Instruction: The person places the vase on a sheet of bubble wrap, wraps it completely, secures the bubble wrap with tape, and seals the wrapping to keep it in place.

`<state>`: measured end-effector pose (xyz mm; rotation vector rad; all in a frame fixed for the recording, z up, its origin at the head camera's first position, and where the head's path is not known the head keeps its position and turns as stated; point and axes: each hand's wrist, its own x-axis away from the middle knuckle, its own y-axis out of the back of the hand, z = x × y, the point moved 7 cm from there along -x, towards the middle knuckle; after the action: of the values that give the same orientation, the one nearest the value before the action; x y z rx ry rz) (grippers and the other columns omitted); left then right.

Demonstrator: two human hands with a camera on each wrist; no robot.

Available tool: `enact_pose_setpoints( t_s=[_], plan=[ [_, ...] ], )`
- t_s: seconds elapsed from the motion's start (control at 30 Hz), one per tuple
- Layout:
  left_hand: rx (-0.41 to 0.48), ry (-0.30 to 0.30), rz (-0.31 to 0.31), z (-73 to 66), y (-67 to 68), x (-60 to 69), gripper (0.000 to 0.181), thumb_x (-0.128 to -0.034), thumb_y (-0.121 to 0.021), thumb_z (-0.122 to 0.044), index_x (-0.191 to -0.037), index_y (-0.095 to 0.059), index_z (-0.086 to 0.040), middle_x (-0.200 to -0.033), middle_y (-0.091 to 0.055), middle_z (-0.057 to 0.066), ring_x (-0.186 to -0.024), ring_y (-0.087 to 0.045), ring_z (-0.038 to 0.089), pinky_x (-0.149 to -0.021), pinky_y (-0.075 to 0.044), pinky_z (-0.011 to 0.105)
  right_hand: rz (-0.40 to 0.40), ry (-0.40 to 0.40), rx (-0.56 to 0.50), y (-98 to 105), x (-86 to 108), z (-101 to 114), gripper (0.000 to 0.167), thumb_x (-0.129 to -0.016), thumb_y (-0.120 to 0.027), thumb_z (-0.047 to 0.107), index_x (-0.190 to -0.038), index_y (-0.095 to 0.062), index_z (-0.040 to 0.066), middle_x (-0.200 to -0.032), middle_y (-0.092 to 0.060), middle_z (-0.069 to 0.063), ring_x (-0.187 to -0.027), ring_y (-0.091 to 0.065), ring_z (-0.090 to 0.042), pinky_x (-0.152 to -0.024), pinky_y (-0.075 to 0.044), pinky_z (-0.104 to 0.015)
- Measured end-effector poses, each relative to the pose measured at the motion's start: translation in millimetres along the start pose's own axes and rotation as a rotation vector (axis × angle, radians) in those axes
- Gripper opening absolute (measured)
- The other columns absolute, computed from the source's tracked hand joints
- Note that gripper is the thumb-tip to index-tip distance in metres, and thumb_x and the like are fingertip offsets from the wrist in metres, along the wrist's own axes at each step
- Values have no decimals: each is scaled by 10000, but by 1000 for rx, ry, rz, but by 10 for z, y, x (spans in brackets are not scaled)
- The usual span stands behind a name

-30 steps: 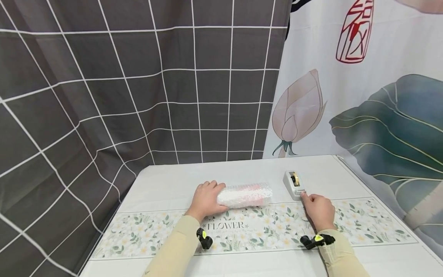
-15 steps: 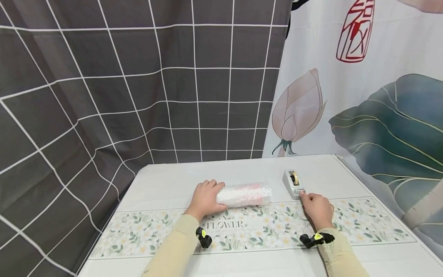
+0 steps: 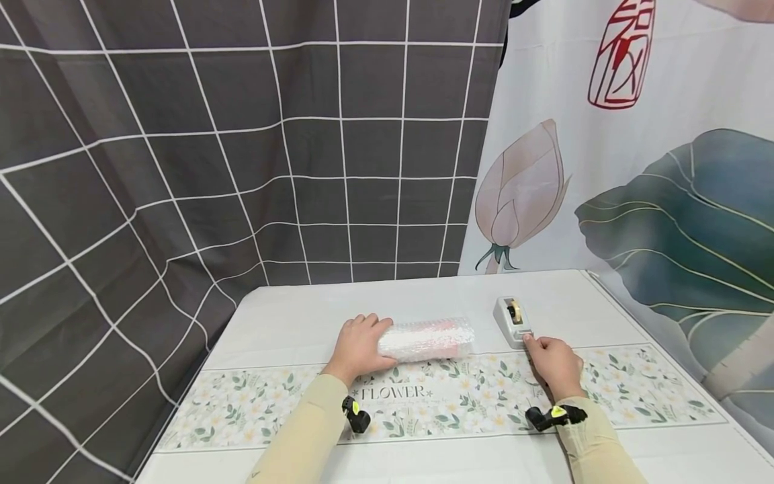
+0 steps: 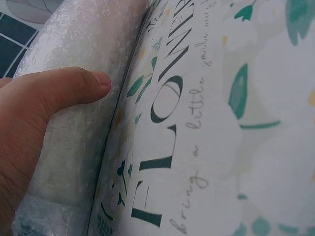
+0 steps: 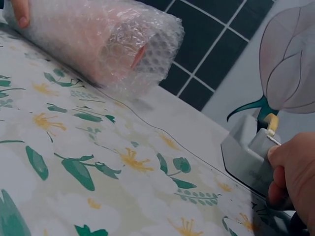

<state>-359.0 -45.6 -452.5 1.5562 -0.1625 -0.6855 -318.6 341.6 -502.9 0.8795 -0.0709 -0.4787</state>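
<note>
A roll of bubble wrap [image 3: 428, 339] with something pinkish inside lies sideways on the table. My left hand [image 3: 360, 346] grips its left end; in the left wrist view the thumb [image 4: 81, 88] presses along the near side, while the other fingers are mostly hidden. To the right stands a white tape dispenser [image 3: 511, 321] with a small yellowish tape roll [image 5: 270, 123]. My right hand [image 3: 557, 366] has its thumb at the dispenser's front end, close to the cutter, with the fingers curled below. Whether a tape end lies under the thumb cannot be seen.
A white cloth with a floral band [image 3: 242, 407] and the word FLOWER covers the table. Behind hangs a dark grid curtain [image 3: 369, 154], and on the right a white curtain [image 3: 544, 81] with a lotus print. The dispenser stands near the band's back edge.
The view has shifted very slightly. Both hands, the bubble-wrapped roll and the tape dispenser keep almost the same places.
</note>
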Motion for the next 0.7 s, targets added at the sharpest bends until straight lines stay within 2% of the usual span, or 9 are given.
enact_pose_setpoints(
  t_s=[0.2, 0.33, 0.47, 0.57, 0.7],
  plan=[
    [-4, -4, 5, -6, 4, 4, 791, -731, -721, -682, -1381, -585, -253, -1163, -631, -5, -1026, -595, 216, -916, -502, 442, 29, 5, -8, 10, 24, -6, 507, -1048, -497, 362, -609, -491, 108, -519, -454, -11, -566, -451, -251, -877, -282, -617],
    [-8, 0, 9, -3, 0, 7, 796, -730, -718, -687, -1385, -581, -255, -1171, -629, -6, -1034, -594, 216, -923, -498, 443, 22, 37, 2, 27, 38, 13, 488, -1030, -517, 326, -590, -470, 118, -510, -436, 2, -562, -435, -240, -851, -299, -617],
    [-2, 0, 12, -7, 3, 10, 798, -732, -719, -689, -1385, -581, -252, -1175, -629, -4, -1035, -592, 219, -925, -497, 445, 2, 61, -7, 29, 43, -7, 499, -1034, -514, 342, -594, -443, 119, -511, -405, 0, -542, -403, -232, -800, -297, -541],
    [6, -1, 16, -9, 6, 6, 798, -732, -718, -687, -1385, -582, -249, -1176, -630, -1, -1035, -594, 222, -922, -499, 448, -2, 38, -73, 30, 58, -47, 517, -1039, -510, 377, -598, -437, 116, -495, -399, -1, -491, -400, -231, -698, -348, -451],
    [6, 3, 20, -1, 11, -5, 794, -733, -712, -686, -1383, -580, -249, -1174, -628, -1, -1035, -593, 221, -926, -496, 451, 15, -9, -236, 29, 87, -61, 537, -1033, -519, 417, -610, -430, 98, -491, -403, -5, -447, -403, -213, -464, -360, -352]
  ],
)
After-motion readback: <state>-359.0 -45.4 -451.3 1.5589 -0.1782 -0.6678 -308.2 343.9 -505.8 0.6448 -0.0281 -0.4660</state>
